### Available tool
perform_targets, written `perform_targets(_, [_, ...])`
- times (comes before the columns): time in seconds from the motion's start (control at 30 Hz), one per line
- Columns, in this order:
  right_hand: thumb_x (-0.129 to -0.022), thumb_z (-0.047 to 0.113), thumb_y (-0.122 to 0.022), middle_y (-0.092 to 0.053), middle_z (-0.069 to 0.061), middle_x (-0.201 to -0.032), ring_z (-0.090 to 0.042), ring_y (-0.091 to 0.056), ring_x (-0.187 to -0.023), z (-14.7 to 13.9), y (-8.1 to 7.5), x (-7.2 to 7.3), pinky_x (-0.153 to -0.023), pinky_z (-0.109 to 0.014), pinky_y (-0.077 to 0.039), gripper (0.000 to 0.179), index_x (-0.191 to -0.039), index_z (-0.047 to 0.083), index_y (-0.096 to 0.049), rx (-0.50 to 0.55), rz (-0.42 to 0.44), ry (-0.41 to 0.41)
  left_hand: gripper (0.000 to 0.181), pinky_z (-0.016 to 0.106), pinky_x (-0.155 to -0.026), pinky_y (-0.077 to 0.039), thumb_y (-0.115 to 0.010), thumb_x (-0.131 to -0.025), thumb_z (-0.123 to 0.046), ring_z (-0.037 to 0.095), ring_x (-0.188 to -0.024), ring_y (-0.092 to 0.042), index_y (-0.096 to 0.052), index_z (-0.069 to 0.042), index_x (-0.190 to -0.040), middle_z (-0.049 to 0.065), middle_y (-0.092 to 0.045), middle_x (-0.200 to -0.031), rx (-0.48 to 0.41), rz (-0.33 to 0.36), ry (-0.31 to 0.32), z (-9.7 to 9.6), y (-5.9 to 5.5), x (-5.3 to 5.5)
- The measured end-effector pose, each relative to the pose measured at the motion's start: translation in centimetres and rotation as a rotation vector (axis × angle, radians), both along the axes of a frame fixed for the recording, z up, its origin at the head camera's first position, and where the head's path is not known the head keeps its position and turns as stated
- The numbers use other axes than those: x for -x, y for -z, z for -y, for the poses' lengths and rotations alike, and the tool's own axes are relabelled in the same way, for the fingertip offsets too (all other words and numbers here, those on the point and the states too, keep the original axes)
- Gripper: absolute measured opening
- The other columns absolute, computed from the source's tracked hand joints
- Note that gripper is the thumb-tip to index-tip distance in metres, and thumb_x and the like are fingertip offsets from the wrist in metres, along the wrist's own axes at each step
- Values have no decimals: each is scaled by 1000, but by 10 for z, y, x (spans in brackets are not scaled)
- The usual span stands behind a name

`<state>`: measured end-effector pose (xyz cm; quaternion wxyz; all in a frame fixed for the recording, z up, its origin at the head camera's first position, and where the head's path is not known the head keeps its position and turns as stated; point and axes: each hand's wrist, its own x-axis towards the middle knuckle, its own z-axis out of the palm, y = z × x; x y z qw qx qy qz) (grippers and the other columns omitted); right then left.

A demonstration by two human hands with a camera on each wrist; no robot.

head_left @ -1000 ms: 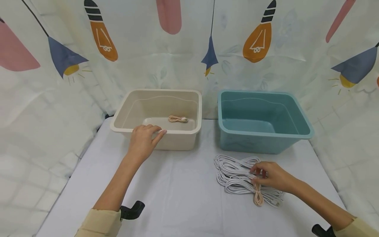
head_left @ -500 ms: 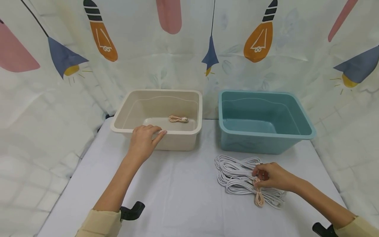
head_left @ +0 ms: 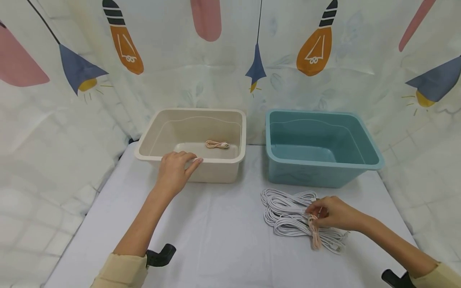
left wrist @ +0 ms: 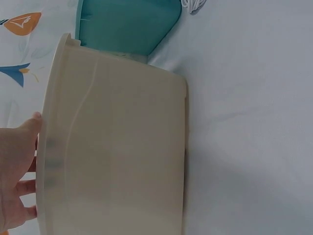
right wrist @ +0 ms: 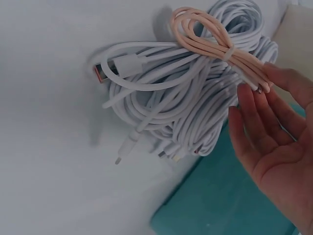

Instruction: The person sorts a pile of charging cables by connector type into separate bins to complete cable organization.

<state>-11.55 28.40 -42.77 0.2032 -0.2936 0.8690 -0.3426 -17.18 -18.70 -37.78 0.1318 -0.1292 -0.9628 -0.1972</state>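
Observation:
My right hand (head_left: 336, 214) pinches one end of a coiled peach charging cable (head_left: 315, 236) between thumb and fingers. In the right wrist view the peach cable (right wrist: 210, 41) shows a tie round its middle, and its loop end lies over the white cables. Under it is a pile of coiled white USB cables (head_left: 288, 212) on the table. My left hand (head_left: 174, 172) rests at the front rim of a beige bin (head_left: 216, 170), fingers relaxed and thumb stretched along the edge. A second peach cable (head_left: 217, 145) lies inside that bin.
A teal bin (head_left: 306, 174) stands to the right of the beige one, behind the white cables. Both bins are on a white-covered table (head_left: 230, 240), against a curtain (head_left: 223, 80) printed with lamps and bulbs.
My right thumb and fingers have closed on the peach cable's end, and its loop has shifted slightly upward. The left hand has stayed at the beige bin's rim.

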Motion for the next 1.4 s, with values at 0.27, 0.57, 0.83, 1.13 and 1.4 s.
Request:
perform_targets(0.27, [-92, 10, -81, -77, 0, -95, -1, -67, -80, 3, -10, 2, -73, -25, -61, 24, -111, -4, -78, 18, 8, 5, 33, 63, -104, -45, -70, -104, -30, 45, -103, -68, -78, 0, -114, 19, -77, -105, 6, 8, 0, 0, -1, 0])
perform_targets(0.57, [-94, 11, -79, -75, 4, -94, -1, -67, -80, 10, -22, 4, -73, -24, -61, 27, -113, -7, -75, 45, 32, 15, 32, 62, -98, -49, -71, -103, -29, 44, -98, -69, -79, 0, -112, 19, -78, -102, 9, -15, 7, 0, -1, 0])
perform_targets(0.83, [-95, 13, -79, -77, 2, -98, -3, -71, -84, 16, -35, 10, -76, -24, -62, 30, -117, -7, -74, 40, 5, 21, 32, 63, -102, -47, -70, -104, -30, 44, -102, -69, -78, 0, -114, 18, -78, -104, 3, -12, 8, 1, 0, 0])
perform_targets(1.13, [-96, 12, -79, -77, 2, -95, -12, -74, -82, 23, -51, 18, -74, -25, -62, 30, -117, -8, -74, 79, -20, 36, 33, 64, -102, -46, -69, -104, -30, 45, -103, -68, -78, 0, -114, 19, -77, -104, 2, 3, 3, 0, 0, 0])
perform_targets(1.4, [-95, 10, -79, -77, 0, -94, -8, -74, -83, 34, -64, 25, -76, -25, -62, 24, -114, -5, -76, 86, -64, 44, 32, 63, -100, -47, -70, -104, -30, 44, -100, -69, -78, 0, -113, 19, -78, -103, 4, -2, 4, 0, -1, 0])
